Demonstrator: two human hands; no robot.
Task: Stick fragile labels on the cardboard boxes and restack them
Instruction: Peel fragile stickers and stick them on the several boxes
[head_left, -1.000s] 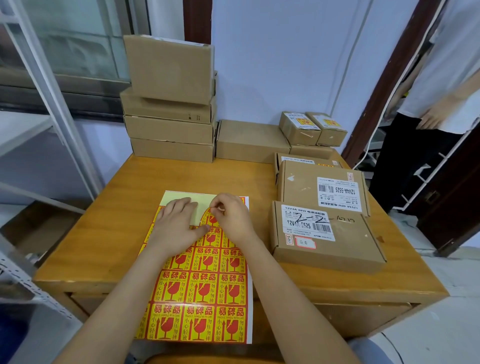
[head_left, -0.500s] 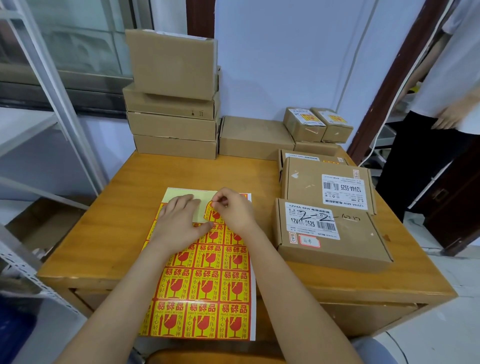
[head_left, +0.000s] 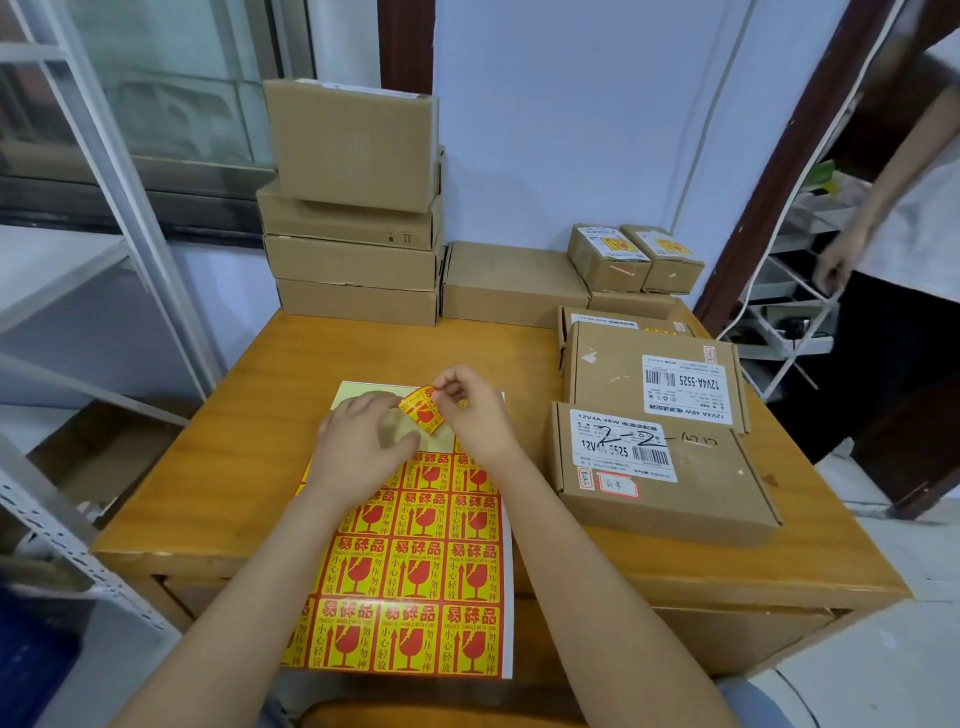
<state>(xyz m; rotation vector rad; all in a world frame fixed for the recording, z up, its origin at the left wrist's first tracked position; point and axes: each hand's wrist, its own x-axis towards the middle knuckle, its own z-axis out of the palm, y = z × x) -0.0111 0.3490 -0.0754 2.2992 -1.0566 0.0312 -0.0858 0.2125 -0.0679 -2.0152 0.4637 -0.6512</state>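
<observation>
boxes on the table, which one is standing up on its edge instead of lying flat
The upright box atop the back-left stack, its broad face towards the camera. The three boxes under it and every other box on the table lie flat.

Single view only, head-worn wide-angle, so no second view shares anything. Looks forward and down from the near edge of the wooden table (head_left: 218, 441), close over the sticker sheet (head_left: 415, 561) at lower centre. Both forearms enter from the bottom edge. Far wall and stacked boxes (head_left: 353, 218) fill upper centre, shelving upper left, doorway at right edge. Straight lines bow toward the frame edges.
</observation>
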